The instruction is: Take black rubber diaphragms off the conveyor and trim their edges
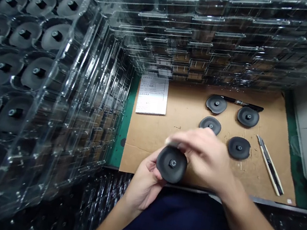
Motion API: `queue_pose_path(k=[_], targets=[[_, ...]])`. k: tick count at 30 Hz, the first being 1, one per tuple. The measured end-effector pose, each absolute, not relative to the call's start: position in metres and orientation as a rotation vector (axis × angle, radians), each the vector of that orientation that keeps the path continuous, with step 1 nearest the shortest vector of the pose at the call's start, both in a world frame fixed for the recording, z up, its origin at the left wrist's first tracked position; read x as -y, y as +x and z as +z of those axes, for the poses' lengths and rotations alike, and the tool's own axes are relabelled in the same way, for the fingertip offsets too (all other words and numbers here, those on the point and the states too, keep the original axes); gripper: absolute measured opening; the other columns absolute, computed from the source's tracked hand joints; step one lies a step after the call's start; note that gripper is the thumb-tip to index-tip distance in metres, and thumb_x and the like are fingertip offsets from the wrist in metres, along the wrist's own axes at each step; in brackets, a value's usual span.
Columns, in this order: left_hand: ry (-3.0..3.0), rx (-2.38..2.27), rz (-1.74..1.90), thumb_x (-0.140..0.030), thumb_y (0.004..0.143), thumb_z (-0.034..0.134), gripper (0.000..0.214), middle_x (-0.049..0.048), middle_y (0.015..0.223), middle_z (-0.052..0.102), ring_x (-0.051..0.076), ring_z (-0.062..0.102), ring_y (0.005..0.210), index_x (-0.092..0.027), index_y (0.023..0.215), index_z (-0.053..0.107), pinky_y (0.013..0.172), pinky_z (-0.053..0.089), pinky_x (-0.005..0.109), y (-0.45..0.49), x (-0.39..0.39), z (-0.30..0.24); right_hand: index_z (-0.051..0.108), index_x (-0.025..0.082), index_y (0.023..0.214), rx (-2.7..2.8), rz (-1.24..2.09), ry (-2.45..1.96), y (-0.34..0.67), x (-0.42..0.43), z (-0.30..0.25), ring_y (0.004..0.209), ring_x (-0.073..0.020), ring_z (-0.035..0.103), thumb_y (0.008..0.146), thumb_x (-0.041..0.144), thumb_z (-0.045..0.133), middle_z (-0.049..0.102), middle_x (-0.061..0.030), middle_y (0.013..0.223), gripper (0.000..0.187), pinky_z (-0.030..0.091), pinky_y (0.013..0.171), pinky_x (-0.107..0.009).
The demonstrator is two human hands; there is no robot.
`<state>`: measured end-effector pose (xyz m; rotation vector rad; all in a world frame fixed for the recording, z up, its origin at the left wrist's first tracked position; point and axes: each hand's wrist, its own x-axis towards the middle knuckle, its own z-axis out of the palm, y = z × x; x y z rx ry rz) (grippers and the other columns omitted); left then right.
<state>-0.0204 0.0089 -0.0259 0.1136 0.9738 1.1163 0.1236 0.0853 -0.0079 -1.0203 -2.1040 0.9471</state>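
Held: black disc with central stud, cupped in left hand; right hand half-closed just above its upper edge, contact unclear. Brown cardboard, centre right: four similar discs, utility knife, marker, paper form. Upper left: stacked clear plastic trays of discs.

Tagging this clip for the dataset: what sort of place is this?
Probably a factory inspection or packing station for small parts. Signs: stacked clear plastic trays of dark studded discs, a cardboard-covered bench with a printed sheet, and a utility knife.
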Motion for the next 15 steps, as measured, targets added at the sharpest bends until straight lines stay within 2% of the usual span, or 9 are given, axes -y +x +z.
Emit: queue_pose_path(k=[3,9,13,15], targets=[[0.151,-0.874,1.113,-0.043,0.061,0.077,0.066,0.0107,0.119,0.063,0.029,0.061,0.105,-0.020,0.120,0.058,0.098,0.043,0.038,-0.026,-0.009,-0.027,0.066,0.025,0.104,1.960,0.985,-1.349,0.137,-0.083,-0.036,0.083,-0.0152,0.059,0.089,0.022,0.048,0.068,-0.0010,0.092,0.023,0.042,0.076,-0.030],[0.136,-0.826,1.127,-0.041,0.064,0.075,0.065,0.0125,0.125,0.059,0.030,0.055,0.115,-0.021,0.122,0.056,0.104,0.037,0.041,-0.029,-0.009,-0.033,0.067,0.023,0.101,1.996,1.169,-1.438,0.148,-0.045,-0.080,0.075,-0.0164,0.061,0.089,0.026,0.050,0.069,-0.0018,0.085,0.022,0.046,0.070,-0.032],[0.127,-0.800,1.130,-0.039,0.064,0.076,0.063,0.0113,0.123,0.060,0.028,0.055,0.115,-0.021,0.122,0.057,0.102,0.040,0.038,-0.025,-0.008,-0.033,0.062,0.023,0.110,1.842,1.078,-1.521,0.142,-0.053,-0.050,0.074,-0.0137,0.059,0.091,0.027,0.047,0.067,-0.0033,0.098,0.025,0.047,0.065,-0.028],[0.133,-0.805,1.151,-0.038,0.064,0.077,0.061,0.0094,0.122,0.061,0.025,0.057,0.113,-0.021,0.119,0.058,0.097,0.044,0.032,-0.024,-0.007,-0.033,0.059,0.023,0.114,1.790,0.972,-1.443,0.132,-0.058,-0.024,0.082,-0.0141,0.058,0.090,0.024,0.049,0.064,-0.0039,0.106,0.026,0.047,0.071,-0.028]])
